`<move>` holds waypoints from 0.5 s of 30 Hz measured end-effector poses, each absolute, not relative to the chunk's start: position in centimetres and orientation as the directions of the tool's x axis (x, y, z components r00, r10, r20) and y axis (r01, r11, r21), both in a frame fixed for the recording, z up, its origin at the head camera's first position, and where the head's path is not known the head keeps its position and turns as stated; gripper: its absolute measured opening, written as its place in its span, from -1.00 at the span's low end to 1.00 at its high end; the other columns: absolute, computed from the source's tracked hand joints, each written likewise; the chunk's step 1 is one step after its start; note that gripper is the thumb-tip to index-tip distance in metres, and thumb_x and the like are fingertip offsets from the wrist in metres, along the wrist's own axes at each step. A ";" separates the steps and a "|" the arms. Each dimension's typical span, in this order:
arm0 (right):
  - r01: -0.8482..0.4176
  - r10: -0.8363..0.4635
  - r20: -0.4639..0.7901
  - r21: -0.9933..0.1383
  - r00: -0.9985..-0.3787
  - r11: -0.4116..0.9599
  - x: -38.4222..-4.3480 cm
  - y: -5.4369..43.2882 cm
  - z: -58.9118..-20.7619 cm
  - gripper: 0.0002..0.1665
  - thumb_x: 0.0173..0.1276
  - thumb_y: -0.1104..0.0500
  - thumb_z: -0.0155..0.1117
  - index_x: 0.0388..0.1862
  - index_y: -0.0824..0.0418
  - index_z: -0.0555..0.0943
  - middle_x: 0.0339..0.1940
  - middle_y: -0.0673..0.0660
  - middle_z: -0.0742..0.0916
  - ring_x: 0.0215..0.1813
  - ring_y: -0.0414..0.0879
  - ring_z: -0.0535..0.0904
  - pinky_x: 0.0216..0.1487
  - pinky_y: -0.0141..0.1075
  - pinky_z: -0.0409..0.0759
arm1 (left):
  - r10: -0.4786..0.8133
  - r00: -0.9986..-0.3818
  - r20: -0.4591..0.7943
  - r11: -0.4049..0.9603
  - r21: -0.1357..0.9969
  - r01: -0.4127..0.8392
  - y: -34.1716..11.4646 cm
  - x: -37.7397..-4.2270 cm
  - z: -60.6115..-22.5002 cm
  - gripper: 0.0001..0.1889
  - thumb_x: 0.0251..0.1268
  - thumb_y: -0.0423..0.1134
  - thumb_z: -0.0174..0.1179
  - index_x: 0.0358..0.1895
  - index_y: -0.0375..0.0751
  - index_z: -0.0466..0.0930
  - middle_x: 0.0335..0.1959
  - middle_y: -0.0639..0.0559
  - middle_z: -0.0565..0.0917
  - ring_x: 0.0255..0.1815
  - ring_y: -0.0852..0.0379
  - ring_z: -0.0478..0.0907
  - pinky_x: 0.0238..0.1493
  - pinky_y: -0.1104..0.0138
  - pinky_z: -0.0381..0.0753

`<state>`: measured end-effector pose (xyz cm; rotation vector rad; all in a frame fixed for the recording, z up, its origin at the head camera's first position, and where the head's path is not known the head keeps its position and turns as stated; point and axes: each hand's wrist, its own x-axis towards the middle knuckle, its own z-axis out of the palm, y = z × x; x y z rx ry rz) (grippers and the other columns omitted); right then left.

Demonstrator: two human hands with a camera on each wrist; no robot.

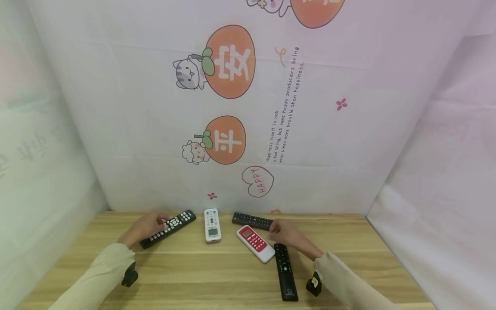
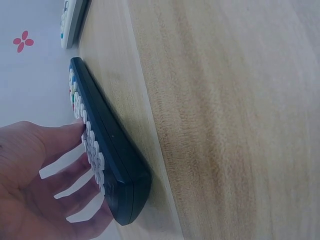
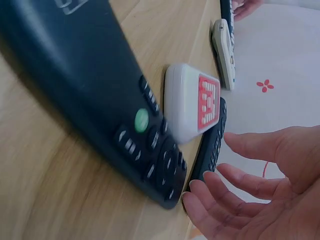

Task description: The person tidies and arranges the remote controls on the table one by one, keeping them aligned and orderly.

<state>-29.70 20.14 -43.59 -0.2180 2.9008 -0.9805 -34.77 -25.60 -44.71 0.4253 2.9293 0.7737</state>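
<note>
A long black remote control with white buttons [image 1: 170,228] lies slanted at the left of the table. My left hand [image 1: 150,224] is over it; in the left wrist view the thumb [image 2: 70,136] reaches its button face and the spread fingers pass behind it, their tips hidden. At the back right, my right hand [image 1: 286,232] is at the right end of another black remote [image 1: 252,220], thumb and loosely bent fingers apart, nothing held between them. Just in front of this hand are a white remote with a red panel [image 1: 255,243] and a third black remote [image 1: 286,273].
A white remote with a small screen [image 1: 212,226] lies between the two groups. White printed cloth [image 1: 147,129] rises behind the wooden table [image 1: 186,280], with more cloth at both sides. Dark wrist devices [image 1: 129,274] hang below both sleeves.
</note>
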 end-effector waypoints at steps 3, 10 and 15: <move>-0.112 -0.165 -0.030 -0.613 -0.986 0.782 -30.0 19.2 -43.6 -0.73 0.30 0.24 0.50 -0.10 0.31 0.65 -0.28 0.10 0.70 -0.27 -0.08 0.62 -0.25 -0.21 0.70 | 0.285 -0.959 -0.014 0.836 0.492 0.241 -25.7 -34.8 -44.8 -0.61 0.44 -0.34 0.26 0.24 -0.48 0.60 -0.03 -0.43 0.69 0.01 -0.31 0.65 0.05 -0.19 0.67; -0.081 -0.168 -0.076 -0.639 -0.983 0.765 -30.6 18.0 -43.5 -0.64 0.33 0.21 0.49 0.04 0.32 0.64 -0.16 0.17 0.73 -0.15 -0.01 0.66 -0.15 -0.13 0.75 | 0.279 -0.960 -0.008 0.840 0.487 0.240 -25.7 -34.7 -44.6 -0.61 0.44 -0.33 0.26 0.23 -0.47 0.60 -0.02 -0.44 0.69 0.00 -0.32 0.65 0.04 -0.19 0.67; -0.084 -0.186 -0.105 -0.612 -0.977 0.786 -31.0 17.2 -43.6 -0.58 0.31 0.17 0.54 0.06 0.33 0.64 -0.11 0.21 0.75 -0.14 0.00 0.68 -0.13 -0.10 0.76 | 0.297 -0.955 0.013 0.826 0.498 0.263 -25.7 -34.4 -44.6 -0.61 0.42 -0.34 0.29 0.20 -0.51 0.60 -0.07 -0.42 0.70 -0.06 -0.27 0.67 -0.01 -0.14 0.70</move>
